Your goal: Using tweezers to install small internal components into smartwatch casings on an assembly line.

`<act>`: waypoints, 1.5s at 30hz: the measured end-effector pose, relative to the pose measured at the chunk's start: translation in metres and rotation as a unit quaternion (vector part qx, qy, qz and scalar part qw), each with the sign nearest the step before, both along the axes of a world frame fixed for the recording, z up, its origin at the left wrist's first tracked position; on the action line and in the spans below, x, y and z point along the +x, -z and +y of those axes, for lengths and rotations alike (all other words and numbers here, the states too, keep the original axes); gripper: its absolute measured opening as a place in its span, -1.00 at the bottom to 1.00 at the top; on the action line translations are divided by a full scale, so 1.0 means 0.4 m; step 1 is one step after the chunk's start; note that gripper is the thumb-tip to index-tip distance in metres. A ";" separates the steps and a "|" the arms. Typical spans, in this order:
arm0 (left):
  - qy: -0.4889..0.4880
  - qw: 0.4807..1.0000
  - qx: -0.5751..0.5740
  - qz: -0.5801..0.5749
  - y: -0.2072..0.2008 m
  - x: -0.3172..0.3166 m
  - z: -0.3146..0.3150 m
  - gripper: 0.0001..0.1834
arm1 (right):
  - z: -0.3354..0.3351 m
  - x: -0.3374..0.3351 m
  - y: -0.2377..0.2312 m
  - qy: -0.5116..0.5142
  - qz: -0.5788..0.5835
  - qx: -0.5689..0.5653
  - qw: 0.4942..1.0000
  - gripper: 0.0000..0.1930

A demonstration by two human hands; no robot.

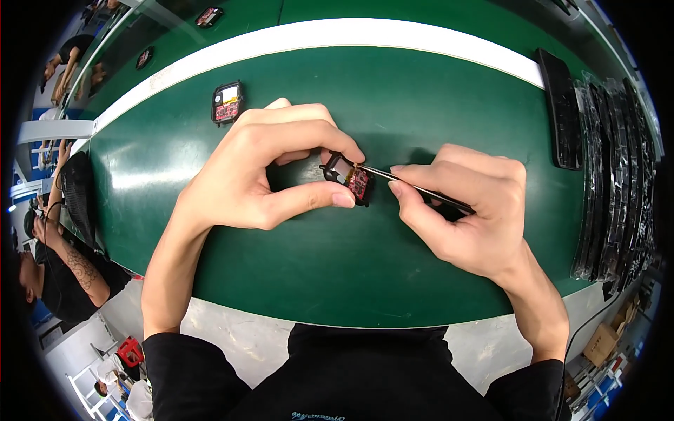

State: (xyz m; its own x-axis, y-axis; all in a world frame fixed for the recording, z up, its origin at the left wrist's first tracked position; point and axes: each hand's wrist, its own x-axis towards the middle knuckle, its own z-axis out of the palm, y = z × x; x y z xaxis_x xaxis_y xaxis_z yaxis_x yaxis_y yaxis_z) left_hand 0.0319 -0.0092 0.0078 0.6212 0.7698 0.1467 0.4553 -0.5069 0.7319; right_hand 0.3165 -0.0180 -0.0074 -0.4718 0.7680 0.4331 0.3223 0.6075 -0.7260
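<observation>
Between the thumb and fingers of my left hand (270,165) is a small black device housing (340,169), tilted, its inside facing up. Within it sit a red circuit board (359,184) and a pale grey part. My right hand (470,203) pinches dark, slim tweezers (414,185) like a pen. Their tip reaches the upper edge of the red board, by my left index fingertip; whether it grips anything there is too small to tell. A similar open housing (227,102) with a red board lies on the green table, beyond my left hand.
Stacks of black trays in clear plastic (609,175) stand at the right, beside a dark flat tray (559,109). A white strip (316,34) crosses the green table (337,274). Two more small devices (208,17) lie beyond it. Another person (67,263) works at the left.
</observation>
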 end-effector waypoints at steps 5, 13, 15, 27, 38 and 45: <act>-0.006 1.000 -0.008 -0.011 0.009 0.004 0.001 -0.53 | -0.001 0.002 0.009 -0.008 -0.001 0.010 1.000 -0.86; -0.011 1.000 -0.008 0.003 0.003 0.003 0.000 -0.53 | -0.002 0.005 0.000 -0.013 -0.006 0.018 1.000 -0.87; -0.009 1.000 -0.002 -0.004 0.002 0.004 -0.002 -0.52 | -0.002 0.010 -0.002 -0.016 -0.009 0.006 1.000 -0.88; -0.007 0.998 0.057 -0.023 0.020 0.025 -0.010 -0.39 | 0.014 0.011 -0.026 0.045 0.071 -0.124 0.989 -0.89; -0.010 0.997 -0.074 -0.032 -0.011 0.006 -0.019 -0.20 | -0.028 -0.042 -0.026 -0.010 -0.084 -0.048 0.995 -0.54; 0.009 0.993 -0.103 -0.060 -0.037 0.008 -0.016 -0.34 | -0.043 -0.024 -0.031 -0.005 -0.086 -0.031 0.996 -0.56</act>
State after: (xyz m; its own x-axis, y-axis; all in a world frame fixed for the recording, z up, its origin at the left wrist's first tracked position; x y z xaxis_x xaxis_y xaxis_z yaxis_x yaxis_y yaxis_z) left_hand 0.0353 -0.0155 0.0226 0.6227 0.7801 0.0616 0.3511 -0.3489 0.8689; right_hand 0.3071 -0.0352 0.0048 -0.5420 0.7857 0.2982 0.4392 0.5673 -0.6966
